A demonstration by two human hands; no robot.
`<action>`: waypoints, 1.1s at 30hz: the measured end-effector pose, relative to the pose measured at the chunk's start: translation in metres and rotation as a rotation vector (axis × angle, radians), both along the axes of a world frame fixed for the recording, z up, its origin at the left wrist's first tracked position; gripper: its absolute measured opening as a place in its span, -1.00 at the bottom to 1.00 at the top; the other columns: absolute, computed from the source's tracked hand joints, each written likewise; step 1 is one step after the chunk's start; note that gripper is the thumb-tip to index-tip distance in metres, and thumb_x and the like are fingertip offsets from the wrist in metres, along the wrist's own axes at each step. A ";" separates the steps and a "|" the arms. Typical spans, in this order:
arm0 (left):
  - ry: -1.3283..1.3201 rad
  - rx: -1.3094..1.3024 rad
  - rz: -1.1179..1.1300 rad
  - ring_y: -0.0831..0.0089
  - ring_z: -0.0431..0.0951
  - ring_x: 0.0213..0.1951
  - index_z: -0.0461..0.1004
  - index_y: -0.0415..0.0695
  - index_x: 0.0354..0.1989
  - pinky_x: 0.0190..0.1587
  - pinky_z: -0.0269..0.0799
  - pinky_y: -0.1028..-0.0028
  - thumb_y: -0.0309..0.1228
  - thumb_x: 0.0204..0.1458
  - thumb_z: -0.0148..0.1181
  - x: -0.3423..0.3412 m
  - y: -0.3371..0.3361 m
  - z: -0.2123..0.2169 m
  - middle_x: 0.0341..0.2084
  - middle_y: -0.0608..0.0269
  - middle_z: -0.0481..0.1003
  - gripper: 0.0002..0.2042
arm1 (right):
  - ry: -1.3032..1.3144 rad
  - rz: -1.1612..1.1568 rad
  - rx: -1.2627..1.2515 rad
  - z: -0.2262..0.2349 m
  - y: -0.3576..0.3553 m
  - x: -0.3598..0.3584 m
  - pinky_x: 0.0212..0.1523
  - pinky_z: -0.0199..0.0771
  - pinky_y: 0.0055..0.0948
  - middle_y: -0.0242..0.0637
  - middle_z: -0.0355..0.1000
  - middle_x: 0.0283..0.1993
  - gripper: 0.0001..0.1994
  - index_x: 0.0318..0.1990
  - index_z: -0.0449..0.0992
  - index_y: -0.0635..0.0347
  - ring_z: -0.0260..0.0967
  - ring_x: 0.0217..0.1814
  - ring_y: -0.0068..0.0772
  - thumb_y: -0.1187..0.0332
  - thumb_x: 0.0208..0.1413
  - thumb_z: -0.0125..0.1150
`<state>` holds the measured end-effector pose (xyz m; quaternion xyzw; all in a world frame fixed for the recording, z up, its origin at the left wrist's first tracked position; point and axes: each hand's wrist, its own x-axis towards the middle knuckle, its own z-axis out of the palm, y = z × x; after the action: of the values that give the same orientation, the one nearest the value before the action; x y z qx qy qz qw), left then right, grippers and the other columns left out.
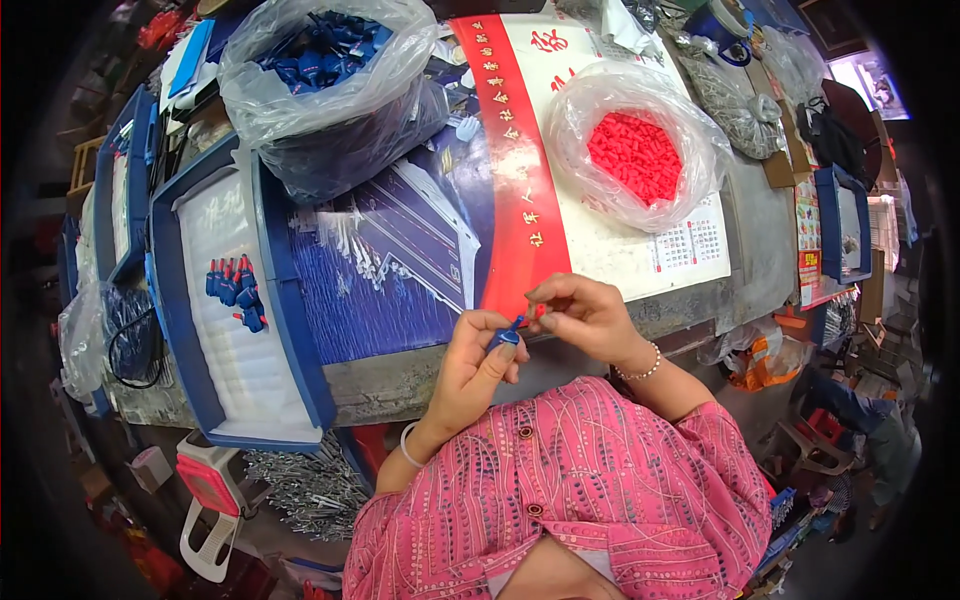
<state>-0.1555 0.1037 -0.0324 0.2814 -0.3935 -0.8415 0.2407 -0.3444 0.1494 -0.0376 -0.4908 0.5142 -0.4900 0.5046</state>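
Note:
Close in front of my body, my left hand (477, 362) pinches a small blue bottle-shaped plastic piece (504, 338) with a narrow tip pointing up. My right hand (590, 318) holds a small red cap (537, 311) between thumb and fingers, right beside that tip; whether the two touch I cannot tell. Several blue pieces with red caps (238, 285) lie grouped in a blue tray with a white lining (215, 380) on the left. At the back left, a clear plastic bag (330, 150) is full of blue pieces. Another clear bag (640, 140) on the right holds many red caps.
The table is covered by a printed poster sheet (390, 320) in blue, red and white. A second blue tray (840, 225) stands far right. Below the table at left are a bundle of metal rods (310, 490) and a red-and-white plastic stool (208, 500). An orange bag (765, 360) hangs at right.

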 end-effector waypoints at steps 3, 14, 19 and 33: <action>-0.020 0.002 -0.016 0.59 0.33 -0.49 0.12 -0.15 -0.10 -0.37 0.27 0.62 -0.41 0.14 -0.04 -0.001 0.001 -0.001 -0.42 0.19 0.37 -0.77 | -0.763 -0.085 0.252 -0.001 0.000 0.002 -0.22 0.46 -0.48 -0.22 0.38 -0.29 -0.84 -0.18 0.38 0.30 0.38 -0.28 -0.46 0.56 0.06 0.07; -0.013 0.053 -0.030 0.57 0.34 -0.52 0.14 -0.15 -0.12 -0.41 0.28 0.61 -0.41 0.13 -0.03 -0.004 0.002 -0.001 -0.45 0.20 0.38 -0.79 | -1.348 -0.032 0.409 -0.025 0.003 0.005 -0.22 0.42 -0.34 -0.25 0.41 -0.27 -0.82 -0.17 0.37 0.20 0.40 -0.26 -0.38 0.35 0.12 0.06; -0.006 0.055 -0.026 0.57 0.34 -0.53 0.14 -0.16 -0.13 -0.41 0.27 0.61 -0.41 0.13 -0.03 -0.005 0.003 -0.001 -0.46 0.20 0.39 -0.79 | -1.367 0.006 0.408 -0.023 0.004 0.006 -0.15 0.41 -0.22 -0.24 0.44 -0.24 -0.82 -0.16 0.40 0.18 0.41 -0.15 -0.27 0.34 0.10 0.09; 0.016 0.027 -0.011 0.62 0.33 -0.51 0.13 -0.17 -0.10 -0.43 0.26 0.66 -0.43 0.15 -0.07 -0.003 0.005 -0.006 -0.43 0.22 0.37 -0.80 | 0.154 -0.106 -0.191 0.007 0.002 0.006 -0.36 0.42 -0.51 -0.23 0.42 -0.39 -0.86 -0.34 0.44 0.29 0.45 -0.36 -0.37 0.54 -0.11 0.21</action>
<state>-0.1585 0.1086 -0.0383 0.2759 -0.3817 -0.8502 0.2354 -0.3381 0.1512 -0.0311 -0.5448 0.5277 -0.5236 0.3879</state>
